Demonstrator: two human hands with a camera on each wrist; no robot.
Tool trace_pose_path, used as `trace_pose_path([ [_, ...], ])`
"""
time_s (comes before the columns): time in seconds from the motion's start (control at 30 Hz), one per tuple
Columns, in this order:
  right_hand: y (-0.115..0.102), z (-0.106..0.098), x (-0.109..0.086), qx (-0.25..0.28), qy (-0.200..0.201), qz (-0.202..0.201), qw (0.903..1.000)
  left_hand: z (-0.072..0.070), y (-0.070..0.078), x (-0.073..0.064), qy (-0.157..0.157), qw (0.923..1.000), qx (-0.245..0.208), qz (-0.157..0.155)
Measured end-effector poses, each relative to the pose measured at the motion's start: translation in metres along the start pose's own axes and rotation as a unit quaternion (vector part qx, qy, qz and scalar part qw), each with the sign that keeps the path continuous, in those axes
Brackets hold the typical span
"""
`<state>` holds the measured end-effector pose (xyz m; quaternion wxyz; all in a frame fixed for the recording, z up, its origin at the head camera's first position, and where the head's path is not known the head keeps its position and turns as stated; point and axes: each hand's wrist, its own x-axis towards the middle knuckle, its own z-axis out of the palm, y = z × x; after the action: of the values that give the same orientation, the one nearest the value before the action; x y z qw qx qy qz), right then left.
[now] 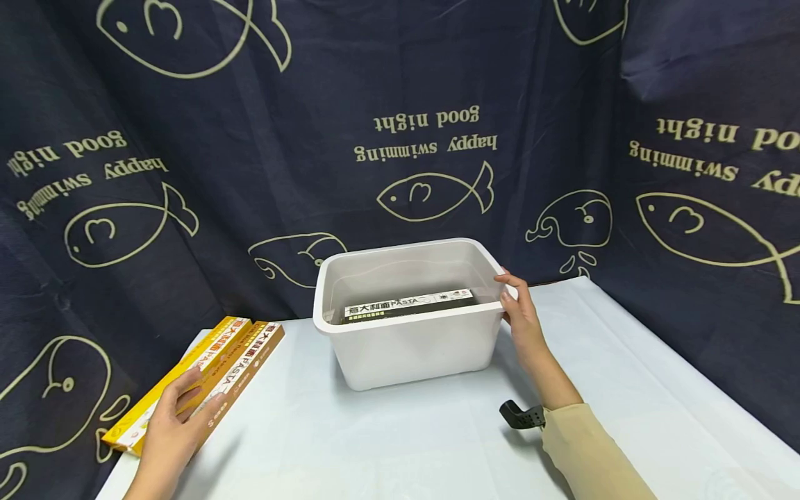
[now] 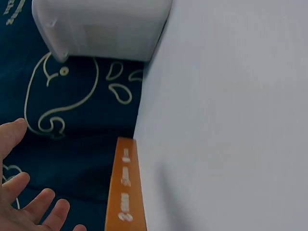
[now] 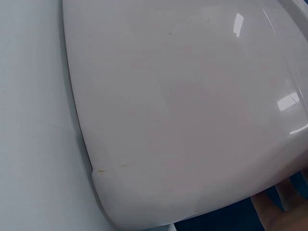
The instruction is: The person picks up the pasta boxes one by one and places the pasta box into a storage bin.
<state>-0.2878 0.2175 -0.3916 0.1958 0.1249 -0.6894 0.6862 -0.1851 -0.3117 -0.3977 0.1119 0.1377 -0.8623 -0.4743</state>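
Observation:
A white plastic bin [image 1: 412,354] stands on the table with a black and white pasta box [image 1: 409,303] inside. My right hand [image 1: 523,326] grips the bin's right rim, thumb and fingers on either side of it. In the right wrist view the bin's wall [image 3: 183,106] fills most of the picture. A yellow pasta box [image 1: 169,382] and an orange pasta box [image 1: 242,373] lie side by side at the left. Over them is my left hand [image 1: 175,423], fingers spread; in the left wrist view its fingers [image 2: 41,204] are apart from the orange box [image 2: 125,187].
A white cloth covers the table [image 1: 400,444]. Dark blue curtains [image 1: 431,69] with fish drawings hang behind and along both sides. A black strap piece [image 1: 521,415] sticks out at the right wrist, by the beige sleeve [image 1: 587,451].

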Motion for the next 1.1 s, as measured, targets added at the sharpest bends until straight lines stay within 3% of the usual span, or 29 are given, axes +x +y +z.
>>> trace_pose_path([
  [0.33, 0.000, -0.002, 0.001, -0.001, 0.002, 0.001, 1.0000, -0.002, -0.016, 0.006, 0.040, 0.9989, 0.008, -0.021],
  [0.43, 0.000, -0.001, 0.000, -0.003, 0.002, 0.001, 1.0000, -0.004, -0.019, 0.007, 0.045, 0.9986, 0.018, -0.019],
  [0.63, 0.000, 0.000, 0.000, -0.002, 0.001, 0.001, 1.0000, -0.010, -0.025, 0.009, 0.053, 0.9960, 0.058, -0.043],
  [0.87, 0.001, 0.000, 0.000, 0.005, 0.001, 0.000, 1.0000, -0.015, -0.034, 0.011, 0.061, 0.9961, 0.061, -0.019],
  [1.1, 0.000, 0.000, -0.001, 0.004, 0.000, 0.000, 1.0000, -0.019, -0.036, 0.015, 0.070, 0.9922, 0.081, -0.064],
])
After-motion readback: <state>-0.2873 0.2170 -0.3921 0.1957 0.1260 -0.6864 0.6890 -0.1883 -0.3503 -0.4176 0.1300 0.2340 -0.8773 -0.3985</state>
